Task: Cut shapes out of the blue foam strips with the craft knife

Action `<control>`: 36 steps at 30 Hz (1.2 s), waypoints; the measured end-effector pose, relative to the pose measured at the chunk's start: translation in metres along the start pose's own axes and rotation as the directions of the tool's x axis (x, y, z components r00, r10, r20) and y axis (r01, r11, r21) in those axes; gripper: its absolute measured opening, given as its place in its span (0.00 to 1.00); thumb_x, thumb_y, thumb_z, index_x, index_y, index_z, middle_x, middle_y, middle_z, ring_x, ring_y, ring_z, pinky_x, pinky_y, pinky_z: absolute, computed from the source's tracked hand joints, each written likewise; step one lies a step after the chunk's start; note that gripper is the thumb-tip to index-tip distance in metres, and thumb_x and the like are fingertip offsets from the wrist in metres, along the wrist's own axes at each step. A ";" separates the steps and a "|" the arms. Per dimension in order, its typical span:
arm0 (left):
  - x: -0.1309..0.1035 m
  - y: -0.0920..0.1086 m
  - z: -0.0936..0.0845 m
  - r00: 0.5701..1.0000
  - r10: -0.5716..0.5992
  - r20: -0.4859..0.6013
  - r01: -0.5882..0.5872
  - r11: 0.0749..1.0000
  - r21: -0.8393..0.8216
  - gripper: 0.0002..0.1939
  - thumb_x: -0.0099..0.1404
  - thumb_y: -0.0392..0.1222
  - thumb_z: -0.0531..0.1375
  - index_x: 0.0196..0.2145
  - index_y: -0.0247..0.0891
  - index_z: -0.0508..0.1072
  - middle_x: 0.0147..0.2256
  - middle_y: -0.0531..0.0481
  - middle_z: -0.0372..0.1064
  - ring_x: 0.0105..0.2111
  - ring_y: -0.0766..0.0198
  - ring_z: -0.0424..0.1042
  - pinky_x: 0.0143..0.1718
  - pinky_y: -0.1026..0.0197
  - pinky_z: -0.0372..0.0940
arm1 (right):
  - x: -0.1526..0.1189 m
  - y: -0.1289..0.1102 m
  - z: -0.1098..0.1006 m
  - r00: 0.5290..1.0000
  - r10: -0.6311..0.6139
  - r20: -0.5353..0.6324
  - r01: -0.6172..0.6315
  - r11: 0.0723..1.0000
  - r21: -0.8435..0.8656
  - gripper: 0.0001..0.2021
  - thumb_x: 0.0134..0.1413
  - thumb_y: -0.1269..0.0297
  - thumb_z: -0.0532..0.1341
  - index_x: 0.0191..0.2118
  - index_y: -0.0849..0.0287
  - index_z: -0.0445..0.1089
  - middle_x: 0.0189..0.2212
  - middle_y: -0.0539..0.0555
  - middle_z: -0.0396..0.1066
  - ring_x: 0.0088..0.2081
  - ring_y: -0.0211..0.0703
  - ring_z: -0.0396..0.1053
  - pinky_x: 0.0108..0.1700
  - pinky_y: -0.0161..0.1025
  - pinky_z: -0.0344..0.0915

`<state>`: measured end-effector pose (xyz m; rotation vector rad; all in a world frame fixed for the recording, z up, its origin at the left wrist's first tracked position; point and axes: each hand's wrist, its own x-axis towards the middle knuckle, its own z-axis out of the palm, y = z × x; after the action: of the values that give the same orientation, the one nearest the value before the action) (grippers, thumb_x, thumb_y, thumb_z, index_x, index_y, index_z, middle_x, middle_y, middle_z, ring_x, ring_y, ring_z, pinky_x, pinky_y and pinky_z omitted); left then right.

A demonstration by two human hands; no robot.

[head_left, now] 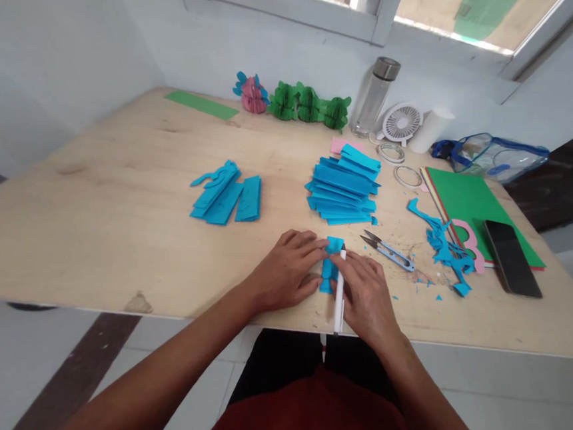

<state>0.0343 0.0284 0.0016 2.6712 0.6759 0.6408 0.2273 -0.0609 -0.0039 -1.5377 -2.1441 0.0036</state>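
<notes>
My left hand (pixel 291 271) lies on the table near its front edge, fingers spread, their tips on the left side of a small blue paper piece (pixel 330 266). On the other side, my right hand (pixel 366 288) rests with its fingers closed round a white pen (pixel 340 297), which crosses the right part of that piece. Behind them is a fanned stack of blue paper strips (pixel 341 187). Small thread snips (pixel 390 253) lie to the right. Farther left sit folded blue papers (pixel 219 197) and a separate blue piece (pixel 248 198).
Blue scraps (pixel 442 238), a black phone (pixel 512 259) and green sheets (pixel 465 196) occupy the right. Along the wall stand green paper figures (pixel 307 104), a pink one (pixel 253 96), a bottle (pixel 374 97) and a small fan (pixel 401 122). Tape rolls (pixel 407 177) lie nearby.
</notes>
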 end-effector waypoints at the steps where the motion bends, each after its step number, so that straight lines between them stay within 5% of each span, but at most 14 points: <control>1: 0.000 0.000 0.000 1.000 0.003 -0.004 -0.003 1.000 -0.001 0.22 0.64 0.42 0.54 0.56 0.35 0.67 0.58 0.41 0.67 0.58 0.48 0.60 0.60 0.43 0.54 | 0.000 0.000 0.000 1.000 -0.003 -0.001 0.003 1.000 0.000 0.22 0.57 0.74 0.56 0.58 0.61 0.66 0.53 0.62 0.73 0.58 0.54 0.66 0.57 0.51 0.58; 27: -0.002 -0.009 0.003 0.998 -0.040 -0.049 0.033 0.991 -0.127 0.21 0.63 0.37 0.53 0.55 0.37 0.67 0.58 0.42 0.68 0.59 0.51 0.62 0.61 0.43 0.56 | 0.001 -0.002 -0.003 0.999 0.031 0.037 -0.031 0.999 0.012 0.22 0.57 0.75 0.56 0.57 0.59 0.67 0.52 0.61 0.74 0.59 0.54 0.65 0.57 0.51 0.57; 36: 0.001 -0.007 0.000 0.999 -0.039 0.023 0.042 0.990 -0.138 0.22 0.65 0.44 0.55 0.56 0.39 0.66 0.59 0.42 0.67 0.60 0.50 0.61 0.62 0.43 0.55 | 0.002 -0.002 -0.004 0.999 0.037 0.039 -0.037 0.999 0.005 0.21 0.57 0.75 0.56 0.57 0.59 0.67 0.52 0.61 0.74 0.59 0.53 0.65 0.57 0.50 0.57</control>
<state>0.0323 0.0349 -0.0007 2.5266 0.6540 0.6257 0.2260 -0.0609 0.0008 -1.5860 -2.1437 0.0525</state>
